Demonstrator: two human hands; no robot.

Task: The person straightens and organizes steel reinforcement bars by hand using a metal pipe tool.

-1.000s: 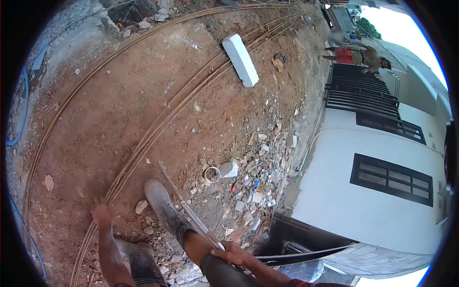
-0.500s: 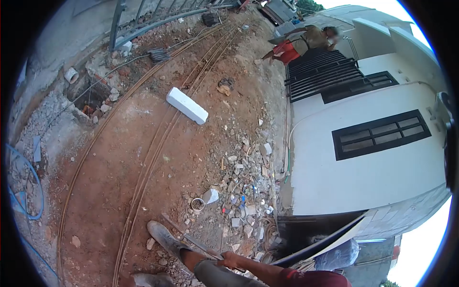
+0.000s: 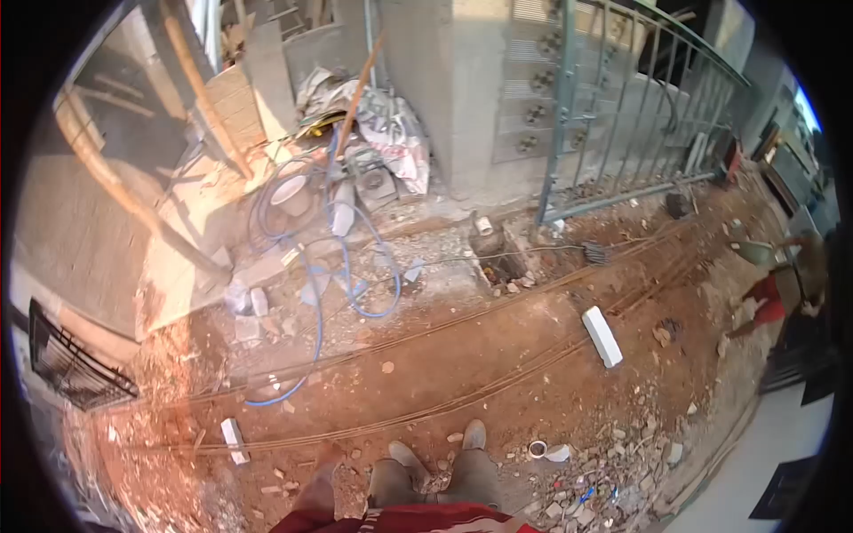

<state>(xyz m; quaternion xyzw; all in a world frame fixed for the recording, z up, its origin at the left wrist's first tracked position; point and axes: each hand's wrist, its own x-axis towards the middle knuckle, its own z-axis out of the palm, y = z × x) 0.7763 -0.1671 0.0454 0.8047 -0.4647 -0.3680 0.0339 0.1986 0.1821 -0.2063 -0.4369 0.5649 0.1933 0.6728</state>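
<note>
My left hand (image 3: 327, 460) hangs low at the left of my legs, below the red sleeve. It is blurred, and its fingers and anything in them cannot be made out. My right hand is out of view. Long thin rods (image 3: 462, 401) lie across the reddish dirt in front of my boots (image 3: 475, 435). One white block (image 3: 602, 337) rests over the rods to the right; a smaller white block (image 3: 235, 441) lies at the left.
A blue hose (image 3: 320, 329) coils near a bucket (image 3: 290, 194) and sacks (image 3: 391, 133). A pit (image 3: 502, 266) opens below the wall. A green metal gate (image 3: 622, 115) stands behind. Rubble (image 3: 577, 489) covers the ground at lower right. Another person (image 3: 777, 284) is at far right, holding something greenish.
The view has turned left and levelled. The hand that held a long thin tool is gone from view, and my left hand now shows. The other person appears farther right, with a greenish object.
</note>
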